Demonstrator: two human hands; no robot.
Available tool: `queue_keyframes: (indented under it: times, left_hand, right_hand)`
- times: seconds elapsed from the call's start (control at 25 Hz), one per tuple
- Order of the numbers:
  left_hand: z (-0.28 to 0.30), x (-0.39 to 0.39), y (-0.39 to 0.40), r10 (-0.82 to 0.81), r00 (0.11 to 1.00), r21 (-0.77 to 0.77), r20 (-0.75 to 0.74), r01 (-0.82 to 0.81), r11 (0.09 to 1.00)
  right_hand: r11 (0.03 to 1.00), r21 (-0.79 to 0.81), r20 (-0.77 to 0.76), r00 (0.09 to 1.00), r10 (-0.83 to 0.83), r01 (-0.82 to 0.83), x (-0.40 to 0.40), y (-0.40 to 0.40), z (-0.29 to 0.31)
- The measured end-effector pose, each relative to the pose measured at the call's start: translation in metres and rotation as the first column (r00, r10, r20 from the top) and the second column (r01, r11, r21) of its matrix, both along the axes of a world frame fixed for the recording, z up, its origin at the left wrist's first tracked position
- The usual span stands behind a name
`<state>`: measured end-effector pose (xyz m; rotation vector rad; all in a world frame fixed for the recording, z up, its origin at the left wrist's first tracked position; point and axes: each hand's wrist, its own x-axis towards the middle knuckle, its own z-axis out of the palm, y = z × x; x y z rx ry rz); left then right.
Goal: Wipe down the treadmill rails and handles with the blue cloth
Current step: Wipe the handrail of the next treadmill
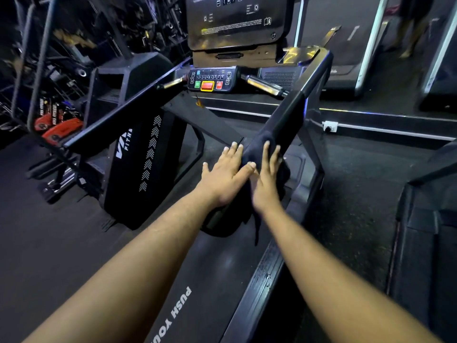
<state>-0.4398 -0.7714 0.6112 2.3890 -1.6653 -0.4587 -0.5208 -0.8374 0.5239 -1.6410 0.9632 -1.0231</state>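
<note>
Dim gym; on the treadmill's right rail (294,112), both flat, straight-fingered hands, left hand (226,178) and right hand (265,180), press the soft, light, likely slip-prone blue cloth (254,152).

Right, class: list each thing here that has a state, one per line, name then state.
Blue cloth: draped over the right rail, one end hanging.
Right rail: partly covered by the cloth.
Left hand: flat, fingers straight, beside the cloth.
Right hand: flat, pressing the cloth.
Console screen: lit.
</note>
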Motion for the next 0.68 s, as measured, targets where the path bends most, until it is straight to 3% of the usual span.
queue_keyframes:
  times: [0.08,0.28,0.4,0.52,0.6,0.68]
  left_hand:
    - [-0.004,0.002,-0.005,-0.008,1.000,-0.012,0.011,0.008,1.000]
    - [-0.013,0.006,-0.012,-0.054,0.998,0.008,0.017,0.054,0.999]
    - [-0.012,0.006,-0.013,-0.049,0.999,0.009,0.014,0.049,0.999]
    - [-0.016,0.011,-0.014,-0.062,0.998,-0.014,0.017,0.063,0.998]
    - [-0.018,0.013,-0.016,-0.054,0.999,-0.016,0.006,0.054,0.998]
    - [-0.019,0.012,-0.015,-0.047,0.999,-0.018,-0.002,0.047,0.999]
  right_hand:
    - [0.999,-0.032,0.038,0.999,0.025,-0.024,0.000,0.011,-0.017]
    - [0.988,-0.063,0.093,0.986,-0.138,0.144,0.011,-0.079,-0.008]
    - [0.966,0.103,0.188,0.949,-0.254,0.238,0.017,-0.053,-0.017]
    - [0.979,0.140,0.309,0.933,-0.184,0.147,0.020,0.027,-0.028]
    - [0.968,0.222,0.378,0.905,-0.194,0.114,0.023,0.014,-0.040]
    - [0.875,0.458,0.349,0.874,-0.339,0.156,0.027,-0.048,-0.048]
